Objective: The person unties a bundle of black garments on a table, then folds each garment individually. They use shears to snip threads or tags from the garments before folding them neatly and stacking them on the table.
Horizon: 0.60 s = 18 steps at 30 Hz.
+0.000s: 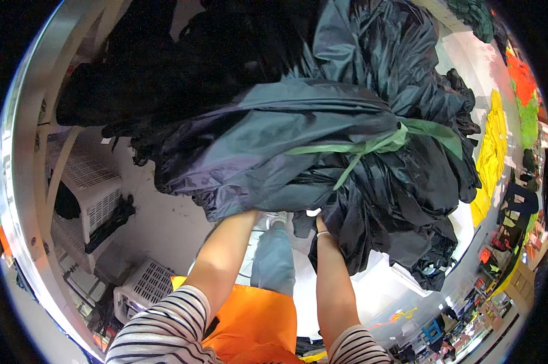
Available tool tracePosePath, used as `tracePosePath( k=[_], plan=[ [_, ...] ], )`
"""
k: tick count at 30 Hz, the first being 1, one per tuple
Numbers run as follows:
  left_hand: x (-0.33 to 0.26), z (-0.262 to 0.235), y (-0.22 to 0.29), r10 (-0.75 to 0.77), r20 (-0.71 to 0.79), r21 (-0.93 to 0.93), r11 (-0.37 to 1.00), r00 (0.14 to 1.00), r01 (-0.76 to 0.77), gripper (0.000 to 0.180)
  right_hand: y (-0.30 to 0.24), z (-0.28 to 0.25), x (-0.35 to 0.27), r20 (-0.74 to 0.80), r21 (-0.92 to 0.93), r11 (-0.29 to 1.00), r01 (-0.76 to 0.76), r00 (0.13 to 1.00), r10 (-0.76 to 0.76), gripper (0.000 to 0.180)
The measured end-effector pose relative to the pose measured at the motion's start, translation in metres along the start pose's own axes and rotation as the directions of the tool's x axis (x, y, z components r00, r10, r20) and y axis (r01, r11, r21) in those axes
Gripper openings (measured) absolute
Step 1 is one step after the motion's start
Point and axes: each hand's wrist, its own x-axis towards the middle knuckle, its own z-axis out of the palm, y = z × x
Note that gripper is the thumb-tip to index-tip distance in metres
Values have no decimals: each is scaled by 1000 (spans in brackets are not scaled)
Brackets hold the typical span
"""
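- Bundle of glossy black fabric, tied with a green strip, fills the upper middle, in front of the person.
- Left hand hides beneath its near edge; the right hand barely shows there. Whether either grips cannot be told.
- Pale floor shows between the bundle and greyish slotted plastic crates at left.
- Metal frame bounds the far left side.
- Yellow fabric lies just beyond the bundle's right edge.
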Motion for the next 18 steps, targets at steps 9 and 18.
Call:
tracePosePath(
  k=[9,18],
  plan=[
    [19,-8,22,-81,62,75,994,995,77,37,12,16,-26,-42,31,996,-85,995,86,46],
    [21,-11,21,-195,156,191,968,968,164,38,11,-5,-48,-13,-149,959,-242,970,243,41]
  ],
)
